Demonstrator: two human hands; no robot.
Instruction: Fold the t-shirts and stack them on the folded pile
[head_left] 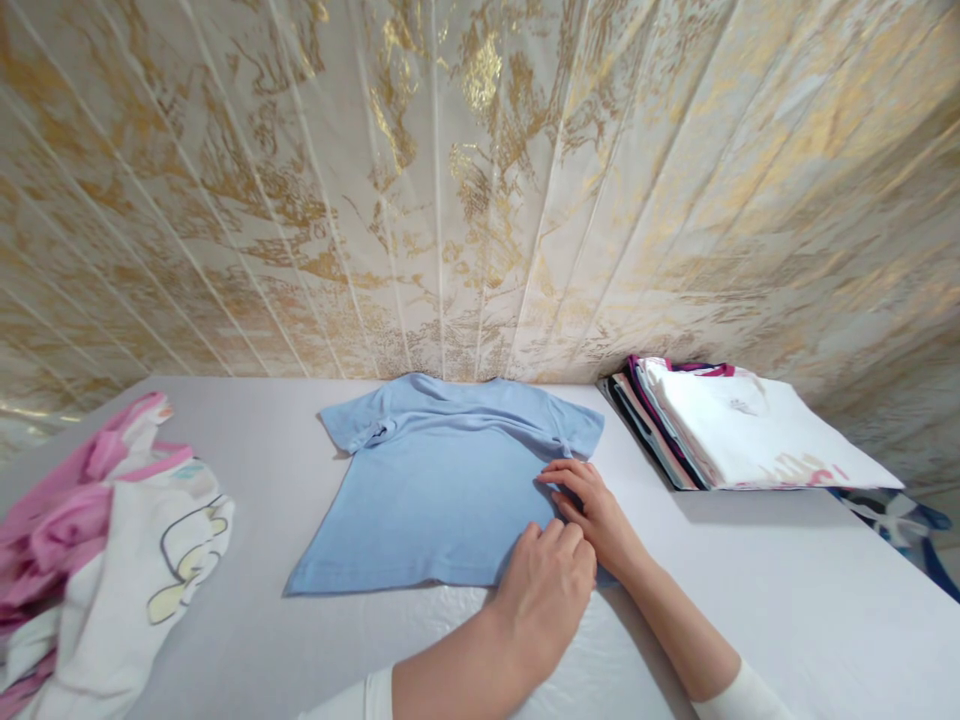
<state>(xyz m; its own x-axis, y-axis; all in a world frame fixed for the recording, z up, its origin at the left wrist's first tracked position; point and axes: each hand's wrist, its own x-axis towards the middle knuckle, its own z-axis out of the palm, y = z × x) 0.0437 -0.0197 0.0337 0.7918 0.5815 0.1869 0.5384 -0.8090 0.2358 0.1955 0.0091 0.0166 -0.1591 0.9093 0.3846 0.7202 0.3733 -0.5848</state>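
A light blue short-sleeved T-shirt (435,500) lies spread on the white table, its neck end toward the wall and its hem toward me. Wrinkles run across the chest, and both sleeves stick out sideways. At the lower right corner of the hem, my left hand (549,590) is closed on the T-shirt, with its fingertips hidden beneath the knuckles. Just beyond it my right hand (592,510) rests on the shirt's right side below the sleeve. Its fingers are stretched out and slightly bent, pointing left over the fabric.
A stack of folded clothes (765,430), topped by a white shirt, sits at the table's right back. Crumpled pink and white clothing (112,550) lies at the left. Behind the white table (255,460) hangs a gold-patterned covering (450,200). Dark blue patterned fabric (900,520) shows beyond the right edge.
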